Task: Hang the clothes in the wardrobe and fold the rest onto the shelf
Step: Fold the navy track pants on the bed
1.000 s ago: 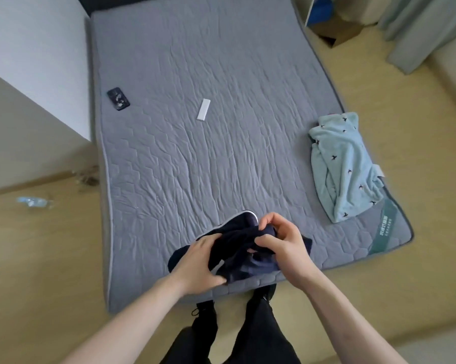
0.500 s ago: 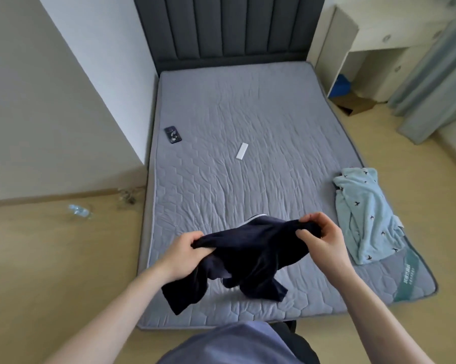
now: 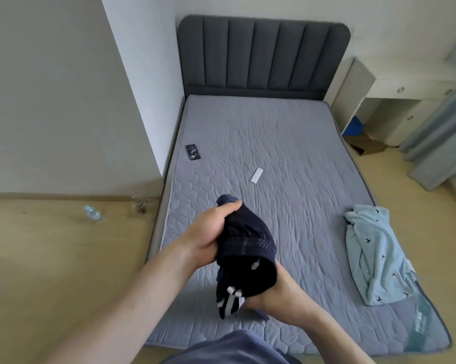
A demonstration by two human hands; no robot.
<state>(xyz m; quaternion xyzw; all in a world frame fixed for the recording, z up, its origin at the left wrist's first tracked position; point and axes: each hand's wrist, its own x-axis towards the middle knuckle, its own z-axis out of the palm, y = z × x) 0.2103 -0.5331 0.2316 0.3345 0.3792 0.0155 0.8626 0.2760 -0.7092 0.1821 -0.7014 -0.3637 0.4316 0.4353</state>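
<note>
A dark navy garment (image 3: 247, 243) with white stripes at its lower end is bunched up in the air over the near part of the grey mattress (image 3: 287, 143). My left hand (image 3: 208, 232) grips its upper end. My right hand (image 3: 274, 292) holds the lower end from underneath, its fingers buried in the cloth. A light blue garment with small dark bird prints (image 3: 373, 253) lies crumpled on the mattress near the right edge. No wardrobe or shelf is in view.
A dark phone (image 3: 192, 152) and a small white remote (image 3: 256, 176) lie on the mattress. A plastic bottle (image 3: 93, 213) lies on the wooden floor at left. A white desk (image 3: 405, 95), a cardboard box (image 3: 368, 145) and a curtain (image 3: 439, 143) stand at right.
The navy garment went from spread between my hands to bunched into a vertical roll. My left hand rose above my right. The view tilted up toward the headboard.
</note>
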